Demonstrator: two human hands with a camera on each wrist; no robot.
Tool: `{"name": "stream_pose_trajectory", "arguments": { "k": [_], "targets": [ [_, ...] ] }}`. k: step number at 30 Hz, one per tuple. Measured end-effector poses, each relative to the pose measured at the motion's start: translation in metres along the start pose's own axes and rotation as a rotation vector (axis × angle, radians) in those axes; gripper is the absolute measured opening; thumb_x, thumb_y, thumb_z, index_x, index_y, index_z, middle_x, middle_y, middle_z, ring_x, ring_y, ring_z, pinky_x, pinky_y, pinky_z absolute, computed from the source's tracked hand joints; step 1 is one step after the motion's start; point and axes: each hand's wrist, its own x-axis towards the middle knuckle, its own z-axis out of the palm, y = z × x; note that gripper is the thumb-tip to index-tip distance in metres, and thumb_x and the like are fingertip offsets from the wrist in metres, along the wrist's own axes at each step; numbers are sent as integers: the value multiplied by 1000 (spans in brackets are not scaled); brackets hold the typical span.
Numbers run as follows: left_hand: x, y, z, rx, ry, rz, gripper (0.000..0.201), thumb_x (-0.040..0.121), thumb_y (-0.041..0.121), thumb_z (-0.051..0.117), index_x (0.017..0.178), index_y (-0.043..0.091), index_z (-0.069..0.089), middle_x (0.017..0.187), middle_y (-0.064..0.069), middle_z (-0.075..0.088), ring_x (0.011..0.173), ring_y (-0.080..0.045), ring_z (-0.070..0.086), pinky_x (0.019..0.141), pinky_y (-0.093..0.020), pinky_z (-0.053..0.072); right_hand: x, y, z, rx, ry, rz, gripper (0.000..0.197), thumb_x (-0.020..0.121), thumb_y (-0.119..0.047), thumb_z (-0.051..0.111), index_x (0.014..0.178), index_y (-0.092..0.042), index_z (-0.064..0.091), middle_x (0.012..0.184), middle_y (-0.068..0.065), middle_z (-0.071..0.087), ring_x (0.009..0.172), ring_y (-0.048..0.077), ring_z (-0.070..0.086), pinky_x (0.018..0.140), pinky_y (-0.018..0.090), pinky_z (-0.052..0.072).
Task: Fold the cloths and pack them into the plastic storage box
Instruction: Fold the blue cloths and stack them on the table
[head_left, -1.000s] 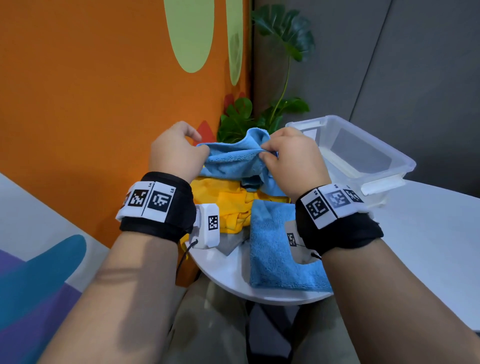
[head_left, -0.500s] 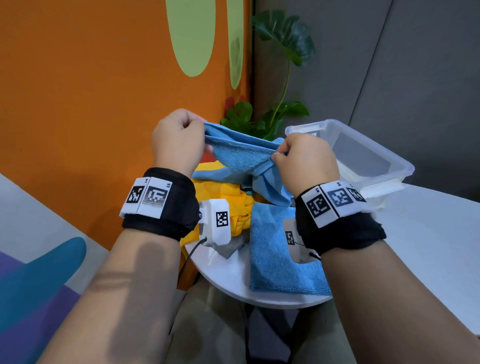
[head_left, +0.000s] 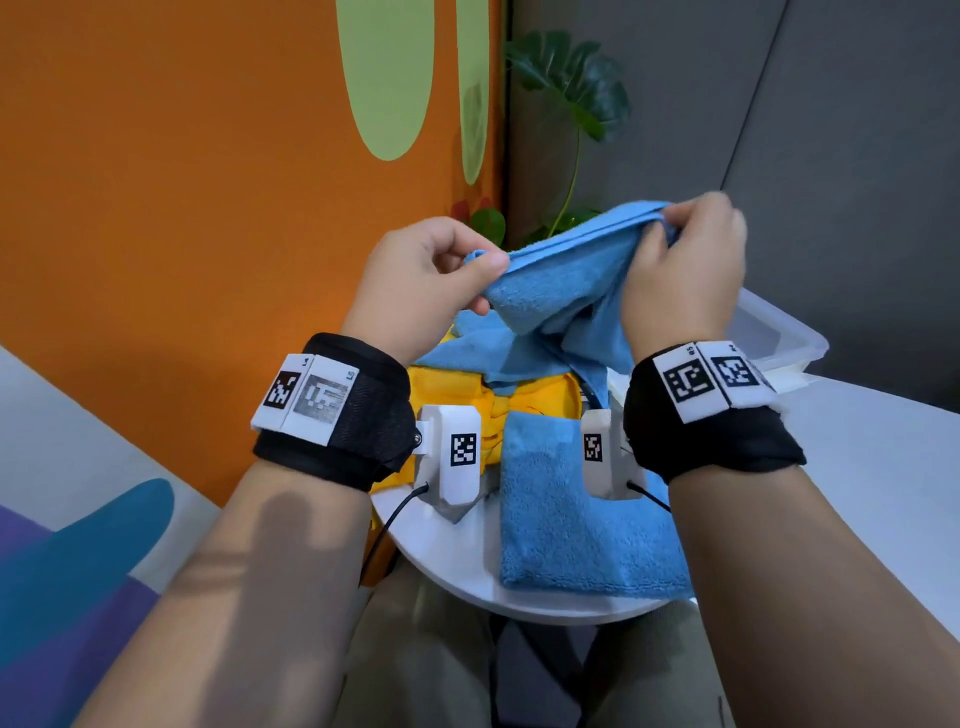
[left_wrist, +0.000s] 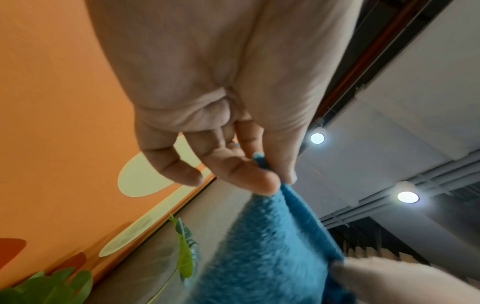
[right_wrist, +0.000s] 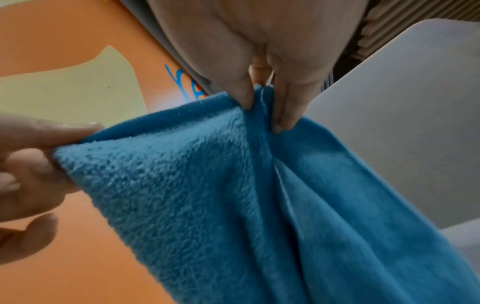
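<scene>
An orange wall (head_left: 182, 182) fills the left; the left hand (head_left: 415, 280) pinches one corner of a raised blue cloth (head_left: 561, 291), the right hand (head_left: 685, 270) another; below, a round white table (head_left: 457, 561) bears a folded blue cloth (head_left: 566, 519) and yellow cloths (head_left: 447, 395); the plastic storage box (head_left: 779, 338) sits at right, before grey panels (head_left: 831, 156).

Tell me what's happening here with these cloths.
A person holds a blue cloth up over a small round table, the left hand and right hand each pinching its top edge. A folded blue cloth and a yellow cloth lie on the table. The plastic box stands behind.
</scene>
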Motion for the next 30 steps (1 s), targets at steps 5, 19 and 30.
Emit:
{"name": "stream_pose_trajectory", "arguments": {
  "k": [5,19,30],
  "targets": [
    [0,9,0,-142,-4,80,19,88,21,67,77,17,53,74,-20,61,53,-14,61,57,-28,49,11,-21,-4,242,286,-291,13,88,-4,46,91,4,55,96,1,41,82,-7,40,78,4,33],
    [6,-48,-32,38,417,-320,25,70,37,56,60,24,37,74,-4,50,69,-19,49,62,-40,41,-17,0,15,-159,-447,-204,8,88,-19,55,92,-16,61,94,1,62,88,19,56,71,26,40],
    [5,-58,-35,126,484,-354,31,76,28,61,60,20,37,63,2,44,60,-19,41,60,-36,35,-22,1,17,-166,-446,-226,7,88,-24,55,92,-23,61,91,-4,63,86,18,58,75,34,48]
  ]
}}
